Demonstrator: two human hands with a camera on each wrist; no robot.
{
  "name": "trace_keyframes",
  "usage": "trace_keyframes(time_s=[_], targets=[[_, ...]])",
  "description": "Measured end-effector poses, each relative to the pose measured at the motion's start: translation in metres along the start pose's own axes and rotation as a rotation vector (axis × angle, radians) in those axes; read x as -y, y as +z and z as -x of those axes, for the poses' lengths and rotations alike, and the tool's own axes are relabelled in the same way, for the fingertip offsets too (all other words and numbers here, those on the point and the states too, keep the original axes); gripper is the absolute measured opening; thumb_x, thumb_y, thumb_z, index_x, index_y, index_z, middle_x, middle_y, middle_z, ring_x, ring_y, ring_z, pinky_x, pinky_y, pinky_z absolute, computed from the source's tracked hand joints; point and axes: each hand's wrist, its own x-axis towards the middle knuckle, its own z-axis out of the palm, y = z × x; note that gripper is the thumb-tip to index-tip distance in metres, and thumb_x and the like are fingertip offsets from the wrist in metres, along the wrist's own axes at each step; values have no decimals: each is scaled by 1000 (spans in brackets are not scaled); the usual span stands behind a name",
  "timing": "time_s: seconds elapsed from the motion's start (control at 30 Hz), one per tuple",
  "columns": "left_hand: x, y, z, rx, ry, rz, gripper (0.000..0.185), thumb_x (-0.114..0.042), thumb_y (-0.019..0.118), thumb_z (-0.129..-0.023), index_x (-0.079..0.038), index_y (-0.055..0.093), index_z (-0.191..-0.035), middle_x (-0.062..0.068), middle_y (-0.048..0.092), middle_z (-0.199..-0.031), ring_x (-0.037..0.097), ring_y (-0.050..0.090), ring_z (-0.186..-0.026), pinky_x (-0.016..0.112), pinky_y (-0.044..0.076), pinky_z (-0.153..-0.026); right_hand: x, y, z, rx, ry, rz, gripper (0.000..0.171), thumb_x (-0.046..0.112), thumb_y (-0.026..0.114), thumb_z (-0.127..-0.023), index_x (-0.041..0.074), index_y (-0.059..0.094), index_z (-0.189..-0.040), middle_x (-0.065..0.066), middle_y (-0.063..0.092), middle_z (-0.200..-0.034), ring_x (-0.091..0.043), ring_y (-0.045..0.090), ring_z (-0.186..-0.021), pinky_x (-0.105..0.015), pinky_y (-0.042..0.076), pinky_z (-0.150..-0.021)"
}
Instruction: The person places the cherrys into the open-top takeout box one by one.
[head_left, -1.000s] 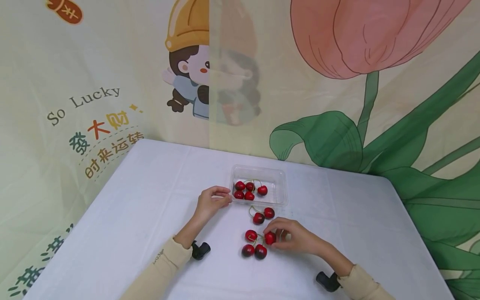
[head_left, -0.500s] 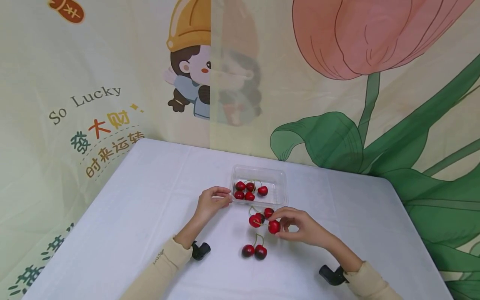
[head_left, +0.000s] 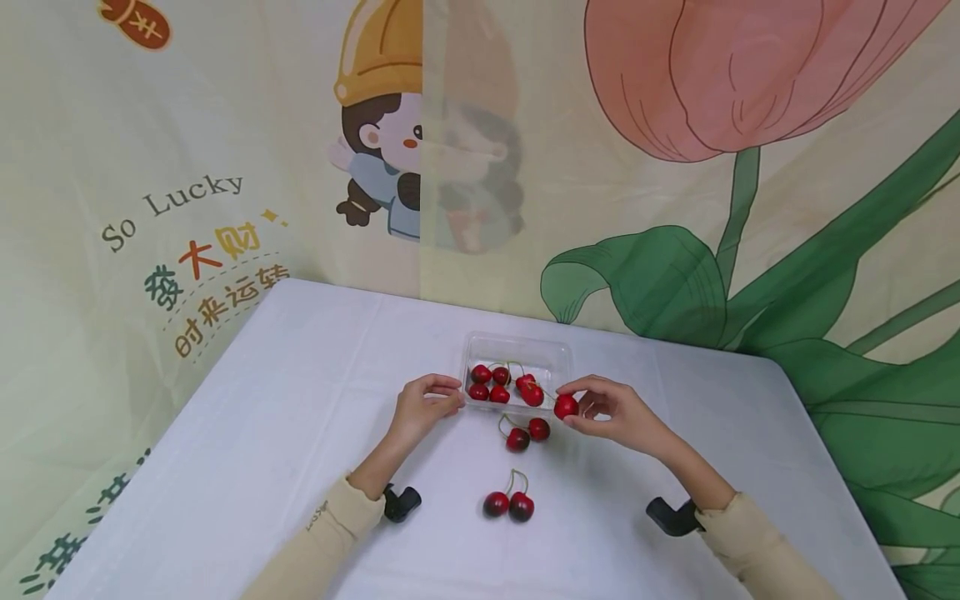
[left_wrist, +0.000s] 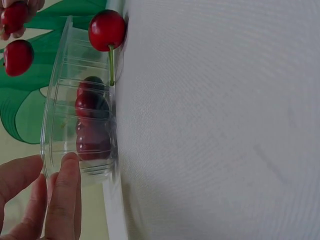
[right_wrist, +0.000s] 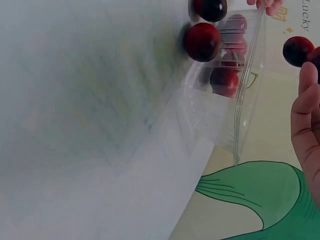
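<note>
The right hand (head_left: 615, 414) pinched one cherry (head_left: 566, 407) between thumb and fingertips, the gap between them just wide enough for the fruit. A stem joined it to a second cherry (head_left: 532, 394), which hung free to the left of the fingers. This pair lay in a line roughly left to right, the free cherry leftmost and slightly farther off, much along the long axis of the tub (head_left: 551, 362).

Both wrist views put the pair above the tub's rim, apart from it. From the head, the free cherry showed against the tub's near right part, the held one by its near right corner; whether that one was inside or outside the rim could not be told.

The right hand was the nearer to the pair, just right of it. The left hand (head_left: 423, 407) was at the tub's left end, thumb and fingers slightly parted and bent about the near left corner, gripping it lightly.

Inside, four cherries (head_left: 490, 383) sat at the left, another (head_left: 524, 380) partly behind the hanging one. A middle pair (head_left: 517, 439) lay just near of the tub, between the hands; a near pair (head_left: 521, 505) rested nearer on the table (head_left: 337, 333), stems up.
</note>
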Motion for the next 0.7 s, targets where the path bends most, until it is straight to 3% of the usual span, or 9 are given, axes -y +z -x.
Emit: trace_keyframes(time_s=[0.1,0.23,0.27,0.7], targets=[[-7,-1,4,2,-1,-11,24,0,69,-87,11,64,-108,19,64,-94,40,69,-90,37,60,-78,-3,-3,-8,-1,53,41,37,5,76,-83,-3,64,-118,-13,66,-106,-15,62,-83,-24,59,-70],[5,0,-2,2,18,12,23,0,70,-87,10,65,-106,17,65,-93,33,71,-84,34,61,-75,-6,-3,-18,15,94,62,38,7,75,-85,-4,64,-120,-14,67,-108,-17,63,-85,-23,58,-72],[11,0,-5,2,20,18,22,-1,71,-86,9,66,-106,16,66,-92,31,71,-83,33,61,-74,-7,-3,-19,23,94,61,38,8,74,-86,-5,63,-120,-15,67,-108,-17,63,-85,-23,58,-72],[11,-1,-6,6,25,15,21,-1,71,-86,8,66,-105,17,66,-92,32,71,-83,32,61,-73,-19,2,-36,132,113,93,38,10,74,-86,-7,64,-118,-14,68,-104,-20,60,-86,-25,57,-71]])
